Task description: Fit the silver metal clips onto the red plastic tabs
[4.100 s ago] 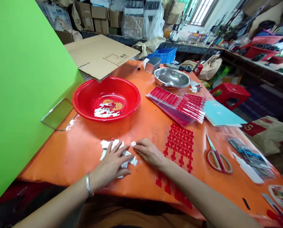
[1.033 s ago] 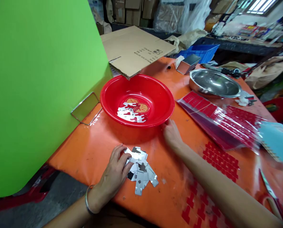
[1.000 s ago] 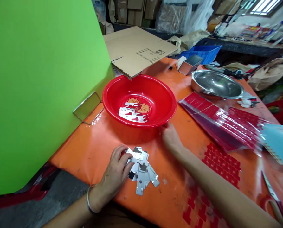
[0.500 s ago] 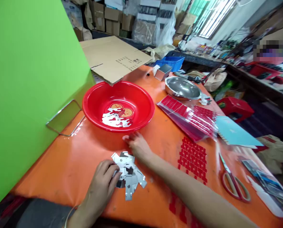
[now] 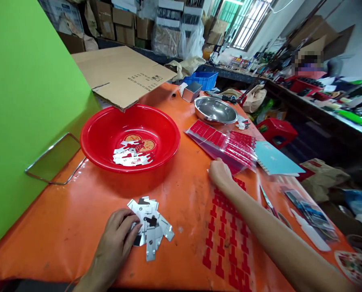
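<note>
A loose pile of flat silvery metal plates [image 5: 151,237] lies on the orange table cover. My left hand [image 5: 118,231] is at the pile's left side, fingers curled and closed on the edge of a metal plate. Farther right, my right hand [image 5: 221,173] is closed at the upper end of a clear sheet of red T-shaped stickers [image 5: 221,231]. Its fingertips point away from me, so whatever they pinch is hidden. Behind the pile stands a red plastic basin [image 5: 165,121] with more metal plates [image 5: 132,156] inside, some bearing red shapes.
A green panel [image 5: 22,121] with a wire handle [image 5: 51,180] borders the left. A cardboard sheet [image 5: 123,73] overhangs the basin. To the right lie a steel bowl [image 5: 215,110], red sticker sheets in plastic [image 5: 223,142], a blue notebook [image 5: 276,158], scissors [image 5: 268,200] and a white tube [image 5: 311,231].
My right hand has moved from the front of the basin rightward to the top of the sticker sheet. My left hand stays at the pile. The view has shifted to the right.
</note>
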`<state>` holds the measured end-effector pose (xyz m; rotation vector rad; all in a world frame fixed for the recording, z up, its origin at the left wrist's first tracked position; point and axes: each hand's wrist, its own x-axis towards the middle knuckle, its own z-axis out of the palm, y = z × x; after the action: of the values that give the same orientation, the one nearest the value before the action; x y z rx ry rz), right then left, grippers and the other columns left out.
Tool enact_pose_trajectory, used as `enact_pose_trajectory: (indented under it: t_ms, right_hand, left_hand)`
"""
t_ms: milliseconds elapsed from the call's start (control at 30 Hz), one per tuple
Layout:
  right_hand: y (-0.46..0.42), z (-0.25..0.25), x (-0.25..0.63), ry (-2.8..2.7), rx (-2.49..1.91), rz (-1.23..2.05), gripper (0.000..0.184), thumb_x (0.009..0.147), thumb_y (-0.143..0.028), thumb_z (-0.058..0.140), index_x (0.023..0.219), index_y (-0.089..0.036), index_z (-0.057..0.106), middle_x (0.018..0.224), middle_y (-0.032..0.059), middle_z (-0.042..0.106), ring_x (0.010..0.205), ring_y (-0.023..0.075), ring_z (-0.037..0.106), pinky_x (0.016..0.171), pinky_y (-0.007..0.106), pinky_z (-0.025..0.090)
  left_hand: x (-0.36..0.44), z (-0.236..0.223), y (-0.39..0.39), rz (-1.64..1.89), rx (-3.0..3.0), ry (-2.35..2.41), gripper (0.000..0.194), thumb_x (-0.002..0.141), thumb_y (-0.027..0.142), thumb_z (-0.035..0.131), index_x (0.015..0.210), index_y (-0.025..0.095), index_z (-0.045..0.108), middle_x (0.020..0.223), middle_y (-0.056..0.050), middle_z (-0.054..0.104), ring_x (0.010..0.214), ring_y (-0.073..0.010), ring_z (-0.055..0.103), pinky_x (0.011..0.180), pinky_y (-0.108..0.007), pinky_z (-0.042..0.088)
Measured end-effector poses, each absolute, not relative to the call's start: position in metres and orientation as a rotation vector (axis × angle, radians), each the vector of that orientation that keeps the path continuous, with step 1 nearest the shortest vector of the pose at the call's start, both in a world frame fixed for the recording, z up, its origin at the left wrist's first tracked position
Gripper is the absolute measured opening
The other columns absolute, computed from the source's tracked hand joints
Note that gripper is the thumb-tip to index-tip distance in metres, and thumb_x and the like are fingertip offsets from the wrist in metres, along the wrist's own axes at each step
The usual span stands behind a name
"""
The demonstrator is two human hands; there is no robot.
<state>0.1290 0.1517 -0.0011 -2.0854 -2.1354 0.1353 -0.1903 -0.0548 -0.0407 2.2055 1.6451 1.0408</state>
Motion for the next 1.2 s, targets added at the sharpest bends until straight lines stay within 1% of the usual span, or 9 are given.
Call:
enact_pose_trajectory:
  t_ms: [100,267,367,500,633,733,800,1000,1200]
  right_hand:
    - [0.16,-0.008,0.13,-1.979,-2.309,0.097,0.028,0.082,-0.008,0.044,0.089,-0.005,0.071,0.093,0.0258,0.062,0.077,0.0301,0.065,0.062,0.035,0.046]
    - [0.204,-0.014,0.095,-1.865,-2.37,0.116,0.034,0.086,-0.011,0.041,0.104,0.001,0.066,0.104,0.0317,0.058,0.088,0.0341,0.066,0.069,0.04,0.05]
    - [0.224,-0.013,0.071,-1.871,-2.326,0.157,0.034,0.086,-0.013,0.042,0.108,-0.002,0.065,0.107,0.0285,0.06,0.09,0.031,0.065,0.073,0.037,0.05]
    - [0.229,0.002,0.061,-1.955,-2.197,0.191,0.03,0.084,-0.013,0.046,0.104,-0.003,0.066,0.107,0.0249,0.062,0.091,0.0293,0.064,0.074,0.034,0.047]
    - [0.199,0.017,0.088,-2.081,-2.01,0.147,0.034,0.087,-0.014,0.043,0.115,-0.009,0.061,0.11,0.0198,0.063,0.098,0.0272,0.06,0.081,0.035,0.044]
    - [0.168,0.013,0.116,-2.383,-1.707,0.276,0.022,0.08,-0.013,0.054,0.095,-0.016,0.07,0.09,0.0094,0.069,0.09,0.0213,0.061,0.083,0.029,0.044]
    - [0.157,0.004,0.127,-2.573,-1.409,0.401,0.022,0.078,-0.009,0.054,0.087,-0.018,0.073,0.083,0.007,0.068,0.082,0.0183,0.061,0.077,0.027,0.045]
    - [0.209,-0.018,0.11,-2.48,-1.348,0.387,0.023,0.081,-0.013,0.054,0.087,-0.019,0.075,0.087,0.0067,0.068,0.083,0.0156,0.062,0.077,0.025,0.046]
    - [0.262,-0.004,0.096,-2.337,-1.475,0.324,0.023,0.08,-0.013,0.055,0.087,-0.016,0.076,0.086,0.0087,0.068,0.078,0.0174,0.062,0.075,0.028,0.046]
  left_hand:
    - [-0.19,-0.042,-0.055,1.021,2.214,1.642,0.011,0.089,0.022,0.053,0.098,0.021,0.059,0.1,-0.006,0.055,0.097,-0.0202,0.052,0.083,-0.033,0.045]
    - [-0.191,-0.044,-0.054,0.988,2.223,1.651,0.011,0.089,0.021,0.053,0.098,0.021,0.058,0.1,-0.006,0.054,0.097,-0.0201,0.051,0.084,-0.033,0.044]
    - [-0.191,-0.043,-0.054,0.971,2.222,1.665,0.011,0.088,0.021,0.053,0.098,0.021,0.058,0.1,-0.006,0.054,0.098,-0.0199,0.051,0.084,-0.033,0.045]
    - [-0.19,-0.04,-0.054,0.977,2.218,1.672,0.011,0.088,0.022,0.053,0.097,0.021,0.059,0.1,-0.006,0.055,0.096,-0.0194,0.052,0.082,-0.032,0.046]
    - [-0.189,-0.037,-0.055,0.992,2.188,1.683,0.011,0.088,0.023,0.053,0.096,0.021,0.06,0.098,-0.006,0.056,0.094,-0.0193,0.054,0.081,-0.032,0.047]
    - [-0.189,-0.036,-0.054,1.008,2.175,1.682,0.011,0.088,0.024,0.053,0.094,0.022,0.062,0.097,-0.006,0.057,0.093,-0.0195,0.055,0.08,-0.031,0.048]
    - [-0.189,-0.036,-0.053,1.015,2.172,1.677,0.011,0.088,0.025,0.053,0.094,0.022,0.062,0.097,-0.006,0.058,0.093,-0.0196,0.055,0.08,-0.031,0.048]
    - [-0.189,-0.037,-0.054,0.995,2.183,1.682,0.01,0.088,0.022,0.054,0.095,0.022,0.061,0.097,-0.006,0.057,0.094,-0.0192,0.053,0.082,-0.031,0.047]
    - [-0.188,-0.035,-0.055,0.991,2.17,1.711,0.01,0.088,0.023,0.053,0.095,0.021,0.06,0.096,-0.006,0.057,0.093,-0.0188,0.055,0.08,-0.031,0.049]
